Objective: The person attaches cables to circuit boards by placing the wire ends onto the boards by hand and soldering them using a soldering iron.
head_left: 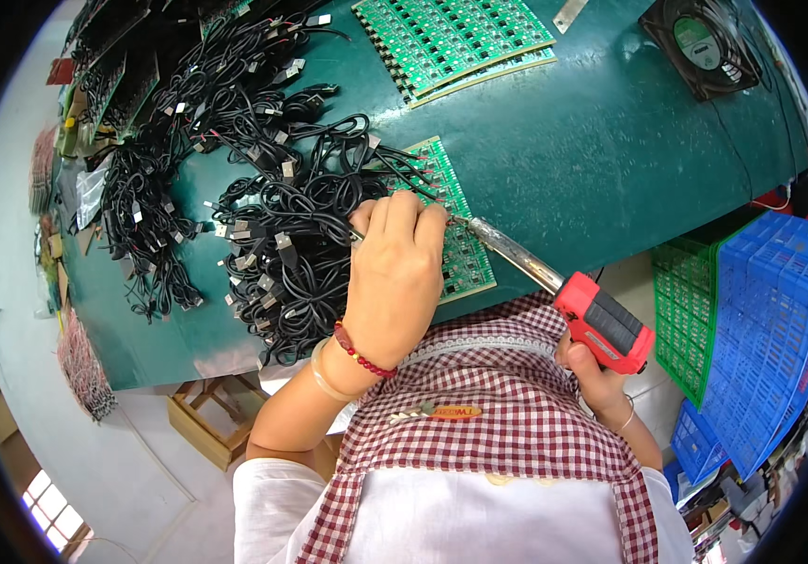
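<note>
My right hand [599, 378] is wrapped around the red and black handle of a soldering iron [603, 322]. The iron's metal tip points left and reaches the edge of a green circuit board panel [468, 258], close to my left fingertips. My left hand [396, 268] is closed over the board, pinching a black USB cable whose thin end lies at the board; the fingers hide most of the grip. Under and left of that hand, a heap of coiled black USB cables [305, 282] covers part of the panel. Several cables run onto the board's upper part.
Stacked green circuit panels [460, 42] lie at the far side of the green table [573, 160]. A black fan [702, 47] stands far right. More cable bundles [145, 221] fill the left. Blue crates [766, 320] and a green crate [684, 310] stand right of the table.
</note>
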Action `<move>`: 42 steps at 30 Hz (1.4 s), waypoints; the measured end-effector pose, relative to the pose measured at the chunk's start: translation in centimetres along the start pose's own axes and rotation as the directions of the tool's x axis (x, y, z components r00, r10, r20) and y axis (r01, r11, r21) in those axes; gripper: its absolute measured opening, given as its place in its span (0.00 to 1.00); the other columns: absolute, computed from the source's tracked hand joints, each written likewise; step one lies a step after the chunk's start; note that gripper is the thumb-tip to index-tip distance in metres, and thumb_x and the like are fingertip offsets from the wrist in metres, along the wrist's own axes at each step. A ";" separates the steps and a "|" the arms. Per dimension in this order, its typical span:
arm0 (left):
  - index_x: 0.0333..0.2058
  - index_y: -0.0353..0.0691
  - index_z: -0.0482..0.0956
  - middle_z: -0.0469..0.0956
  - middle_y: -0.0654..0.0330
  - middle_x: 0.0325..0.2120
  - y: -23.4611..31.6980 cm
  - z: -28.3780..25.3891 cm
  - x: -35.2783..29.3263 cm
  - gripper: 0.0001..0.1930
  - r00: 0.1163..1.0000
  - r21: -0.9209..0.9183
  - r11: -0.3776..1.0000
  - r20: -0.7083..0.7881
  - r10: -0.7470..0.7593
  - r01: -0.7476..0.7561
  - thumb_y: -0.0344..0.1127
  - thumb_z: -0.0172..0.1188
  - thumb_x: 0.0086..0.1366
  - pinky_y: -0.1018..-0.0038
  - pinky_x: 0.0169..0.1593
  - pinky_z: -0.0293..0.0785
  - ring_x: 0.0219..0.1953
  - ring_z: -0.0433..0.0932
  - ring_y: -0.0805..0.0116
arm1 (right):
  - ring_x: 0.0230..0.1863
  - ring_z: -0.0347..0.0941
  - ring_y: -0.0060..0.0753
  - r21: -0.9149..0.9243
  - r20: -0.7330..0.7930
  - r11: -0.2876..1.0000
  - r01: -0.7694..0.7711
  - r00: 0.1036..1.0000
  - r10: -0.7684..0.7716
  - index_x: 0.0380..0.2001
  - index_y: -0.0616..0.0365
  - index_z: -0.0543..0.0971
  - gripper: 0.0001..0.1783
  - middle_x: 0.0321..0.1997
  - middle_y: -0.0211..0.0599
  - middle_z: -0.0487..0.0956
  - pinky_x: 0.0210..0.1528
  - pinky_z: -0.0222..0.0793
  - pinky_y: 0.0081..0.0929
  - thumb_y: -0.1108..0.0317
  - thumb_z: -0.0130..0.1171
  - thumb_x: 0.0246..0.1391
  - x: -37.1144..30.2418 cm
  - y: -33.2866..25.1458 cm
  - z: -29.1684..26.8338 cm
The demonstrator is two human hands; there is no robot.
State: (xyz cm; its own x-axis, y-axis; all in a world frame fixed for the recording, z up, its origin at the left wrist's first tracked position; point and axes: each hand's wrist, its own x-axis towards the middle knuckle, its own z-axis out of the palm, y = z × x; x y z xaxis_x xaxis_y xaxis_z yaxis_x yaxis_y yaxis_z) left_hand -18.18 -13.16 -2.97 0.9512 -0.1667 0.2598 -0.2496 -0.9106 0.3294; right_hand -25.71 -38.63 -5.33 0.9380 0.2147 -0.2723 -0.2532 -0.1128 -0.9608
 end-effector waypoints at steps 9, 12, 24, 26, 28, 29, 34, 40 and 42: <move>0.30 0.36 0.74 0.69 0.56 0.26 0.0 -0.1 0.1 0.05 0.999 0.006 1.000 0.031 -0.006 0.006 0.22 0.58 0.53 0.67 0.38 0.65 0.30 0.72 0.56 | 0.23 0.66 0.25 0.020 0.004 1.000 0.006 1.000 -0.006 0.40 0.66 0.70 0.23 0.22 0.34 0.71 0.27 0.63 0.23 0.53 0.56 0.56 -0.4 -0.3 -0.4; 0.30 0.35 0.74 0.68 0.56 0.26 -0.1 0.1 0.1 0.05 0.999 0.014 1.000 0.037 0.004 -0.004 0.23 0.58 0.53 0.66 0.38 0.66 0.30 0.71 0.56 | 0.23 0.66 0.25 0.012 -0.003 1.000 0.011 1.000 -0.011 0.46 0.67 0.68 0.26 0.22 0.34 0.71 0.27 0.63 0.24 0.53 0.56 0.57 -0.5 0.0 -0.6; 0.30 0.37 0.72 0.68 0.57 0.26 -0.2 -0.5 0.3 0.06 0.996 0.008 1.000 0.085 0.020 -0.020 0.23 0.58 0.53 0.66 0.39 0.64 0.31 0.70 0.57 | 0.26 0.67 0.23 0.084 0.046 0.996 -0.013 0.999 0.009 0.40 0.65 0.72 0.17 0.24 0.32 0.72 0.30 0.64 0.23 0.62 0.57 0.55 -0.8 0.3 -0.9; 0.29 0.37 0.71 0.68 0.56 0.25 -0.3 -0.3 0.3 0.06 0.997 -0.050 0.998 0.069 0.031 -0.028 0.23 0.58 0.52 0.66 0.39 0.64 0.31 0.70 0.57 | 0.29 0.69 0.21 0.138 0.075 0.990 -0.016 0.997 0.006 0.42 0.64 0.74 0.14 0.28 0.29 0.74 0.33 0.66 0.22 0.70 0.58 0.54 -0.8 0.1 -0.8; 0.28 0.38 0.70 0.67 0.57 0.25 -0.2 0.0 0.3 0.07 0.996 -0.038 0.999 0.092 0.012 -0.008 0.22 0.59 0.51 0.65 0.39 0.64 0.31 0.70 0.57 | 0.23 0.66 0.26 0.083 -0.039 0.995 -0.047 0.998 0.050 0.30 0.64 0.71 0.21 0.20 0.34 0.69 0.27 0.62 0.23 0.52 0.55 0.56 -0.7 -0.9 0.0; 0.28 0.38 0.70 0.67 0.57 0.25 -0.2 0.1 0.3 0.07 0.996 -0.037 0.999 0.094 0.011 -0.008 0.22 0.59 0.51 0.65 0.39 0.64 0.31 0.70 0.57 | 0.23 0.66 0.26 0.084 -0.039 0.995 -0.048 0.998 0.051 0.30 0.64 0.71 0.21 0.20 0.34 0.69 0.27 0.62 0.23 0.52 0.55 0.56 -0.8 -0.7 -0.1; 0.27 0.38 0.70 0.67 0.57 0.24 0.0 0.2 0.5 0.08 0.996 -0.007 1.000 0.093 -0.008 0.009 0.22 0.59 0.49 0.65 0.39 0.64 0.31 0.70 0.57 | 0.23 0.66 0.26 0.073 0.002 0.995 -0.062 0.998 0.063 0.25 0.62 0.71 0.22 0.19 0.34 0.69 0.27 0.63 0.23 0.51 0.55 0.55 -1.2 -0.1 -0.1; 0.26 0.37 0.69 0.67 0.55 0.24 0.0 0.0 1.0 0.07 0.992 0.000 1.000 0.129 0.001 -0.001 0.23 0.59 0.50 0.65 0.38 0.63 0.31 0.70 0.56 | 0.22 0.66 0.26 0.086 -0.016 0.995 -0.057 0.998 0.059 0.24 0.62 0.71 0.23 0.19 0.33 0.69 0.27 0.63 0.22 0.51 0.55 0.55 -1.2 -0.3 0.3; 0.25 0.37 0.69 0.67 0.55 0.24 0.2 0.0 1.1 0.07 0.990 0.014 1.000 0.141 0.011 -0.013 0.23 0.58 0.50 0.65 0.38 0.63 0.32 0.70 0.56 | 0.22 0.66 0.25 0.077 -0.039 0.996 -0.047 0.998 0.050 0.24 0.62 0.71 0.23 0.19 0.33 0.69 0.27 0.63 0.22 0.50 0.55 0.55 -1.3 0.1 0.5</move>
State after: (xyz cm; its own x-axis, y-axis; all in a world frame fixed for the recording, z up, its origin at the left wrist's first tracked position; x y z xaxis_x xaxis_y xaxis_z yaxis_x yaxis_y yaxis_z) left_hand -17.15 -13.48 -2.61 0.9645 -0.2282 0.1326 -0.2592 -0.9137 0.3131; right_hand -27.04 -38.42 -5.06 0.9325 0.1707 -0.3183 -0.3147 -0.0480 -0.9480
